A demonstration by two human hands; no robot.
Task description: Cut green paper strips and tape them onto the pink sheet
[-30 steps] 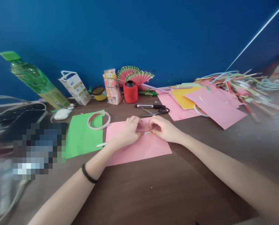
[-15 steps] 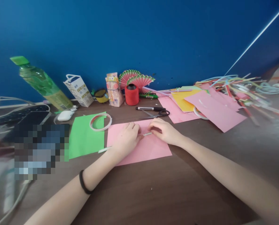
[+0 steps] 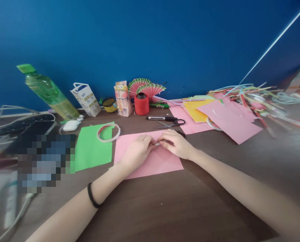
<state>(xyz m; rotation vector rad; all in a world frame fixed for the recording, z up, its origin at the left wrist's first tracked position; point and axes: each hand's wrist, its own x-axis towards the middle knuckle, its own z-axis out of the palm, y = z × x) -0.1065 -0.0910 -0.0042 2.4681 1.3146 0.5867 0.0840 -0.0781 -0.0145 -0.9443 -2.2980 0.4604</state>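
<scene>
A thin whitish strip lies over the sheet of pink paper, and only a short piece shows between my hands. My left hand, a black band round its wrist, rests on the paper with thumb and fingers closed on the strip. From the other side, the bent fingertips of my right hand pinch the strip close by. Most of it is hidden under the left hand, so its exact kind is unclear. Behind the right hand lie scissors.
Left of the pink sheet is green paper with a tape roll on it. A marker, red thread spool and green bottle stand or lie behind. Loose coloured papers and pipe cleaners are at right.
My right hand has moved slightly left, closer to my left hand, so less of the strip shows between them. The strip's end beside my left wrist is now mostly hidden.
</scene>
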